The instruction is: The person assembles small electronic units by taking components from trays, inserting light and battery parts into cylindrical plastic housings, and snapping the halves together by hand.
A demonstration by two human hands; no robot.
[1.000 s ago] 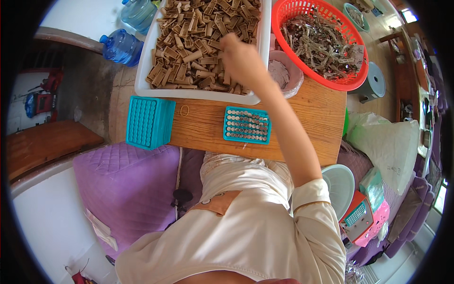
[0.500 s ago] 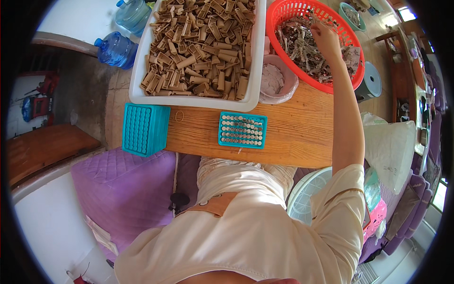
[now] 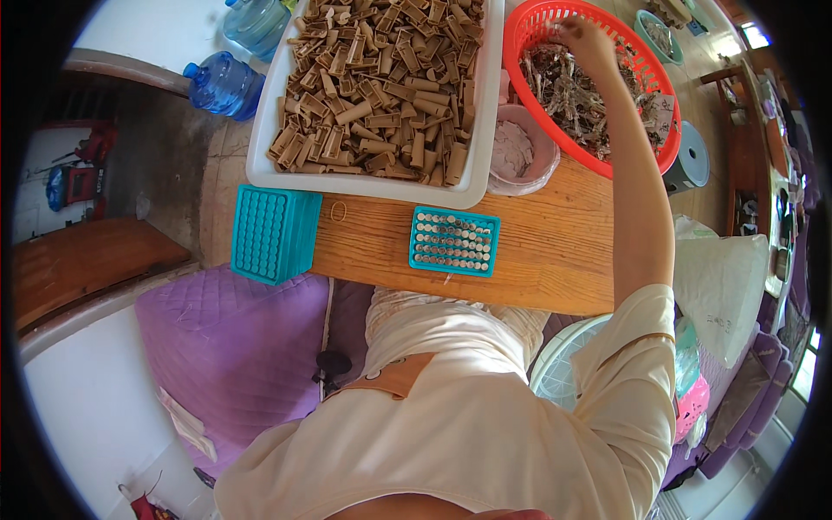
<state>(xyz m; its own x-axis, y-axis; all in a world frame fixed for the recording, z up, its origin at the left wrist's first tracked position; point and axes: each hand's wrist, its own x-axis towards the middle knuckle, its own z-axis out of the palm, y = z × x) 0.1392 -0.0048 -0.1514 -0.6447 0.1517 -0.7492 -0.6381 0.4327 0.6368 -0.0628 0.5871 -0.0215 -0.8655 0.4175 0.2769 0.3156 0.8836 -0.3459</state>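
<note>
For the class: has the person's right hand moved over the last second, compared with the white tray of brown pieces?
Yes. The right hand has left the white tray of brown pieces and gone rightward; it is now over the red basket, among the grey pieces in it.

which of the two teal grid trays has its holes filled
The flat teal plastic grid tray on the wooden tabletop, nearest the person's body, holds small metallic pieces; the teal stack at the table's left edge shows empty holes.

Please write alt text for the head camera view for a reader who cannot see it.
Seen from above, a person's right hand reaches into a red basket of thin greyish pieces on a wooden table. Beside it sit a white tray of tan tubes and a teal grid tray.
</note>
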